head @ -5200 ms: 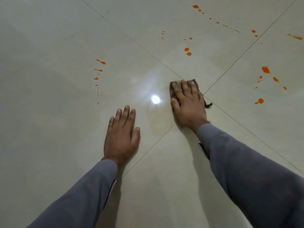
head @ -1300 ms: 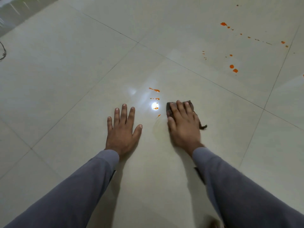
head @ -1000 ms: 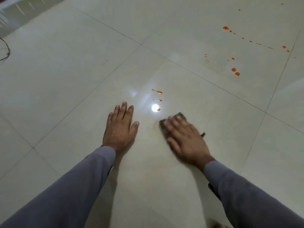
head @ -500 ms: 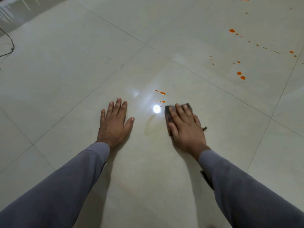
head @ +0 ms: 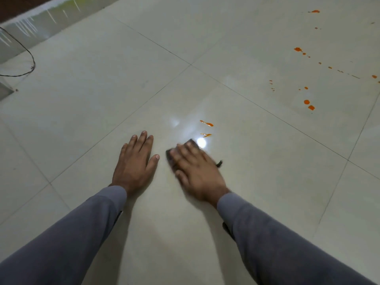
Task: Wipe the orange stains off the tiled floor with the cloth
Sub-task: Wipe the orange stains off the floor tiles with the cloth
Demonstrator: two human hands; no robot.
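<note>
The left hand [head: 135, 161] lies flat on the tiled floor [head: 102, 89], fingers straight and slightly spread, holding nothing. The right hand [head: 197, 173], blurred, presses the dark cloth [head: 170, 157] down with extended fingers. The cloth sits just short of two orange streaks [head: 207, 124]. More orange spots [head: 306, 102] lie well apart, far right.

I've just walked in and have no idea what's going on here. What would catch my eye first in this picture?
Two arms in grey sleeves reach down to a glossy pale tiled floor. The left hand lies flat on it, and beside it the right hand, blurred, presses a dark cloth. Bright orange streaks lie just beyond the cloth, and orange drops scatter over the tile at upper right.
</note>
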